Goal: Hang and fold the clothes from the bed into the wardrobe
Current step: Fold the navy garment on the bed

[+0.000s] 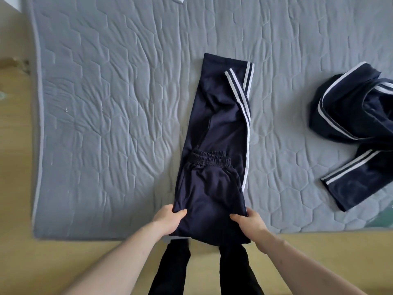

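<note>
Both gripping the near fold of the navy track pants (214, 135), left hand (168, 218) on one corner, right hand (248, 222) on the other. Long axis straight away from both, equally near. Probably folding forward next.

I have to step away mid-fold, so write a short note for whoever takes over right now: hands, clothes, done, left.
Left hand grips the near left edge of the navy track trousers; right hand grips the near right edge.
The trousers lie lengthwise on the grey mattress, already folded once, waistband on top, near end hanging over the mattress edge.
A second navy striped garment lies crumpled to the right, untouched.
Left: finish this fold, fold or hang the second garment, then take both to the wardrobe, which is out of view.
</note>
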